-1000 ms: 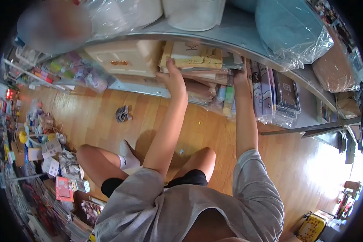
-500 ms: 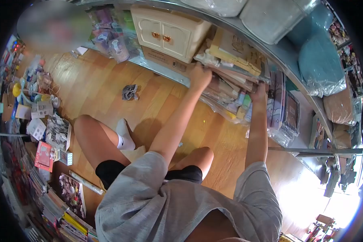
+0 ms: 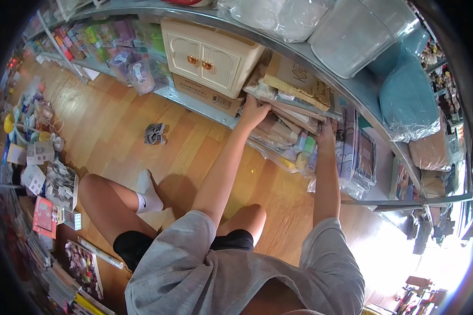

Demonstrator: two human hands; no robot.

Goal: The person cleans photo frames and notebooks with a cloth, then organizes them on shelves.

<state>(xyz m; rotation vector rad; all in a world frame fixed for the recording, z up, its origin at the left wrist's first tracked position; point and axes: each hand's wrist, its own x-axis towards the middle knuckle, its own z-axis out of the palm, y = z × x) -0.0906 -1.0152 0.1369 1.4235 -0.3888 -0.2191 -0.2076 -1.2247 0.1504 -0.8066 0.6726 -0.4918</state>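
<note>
Plainly packs [image 3: 288, 125] lie between left hand [image 3: 255, 111] and right hand [image 3: 326, 131]

Shop aisle, wooden floor [image 3: 115, 126], metal shelves [image 3: 355, 84].
A cream cabinet [image 3: 210, 50] stood under the upper shelf; bright light washed out the floor at lower right.

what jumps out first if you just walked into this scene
Both hands are at a slanting stack of flat packs on the low shelf: the left hand at its left edge, the right hand at its right end. Left of the stack stands a cream cupboard; a grey cloth lies on the wood floor.
</note>
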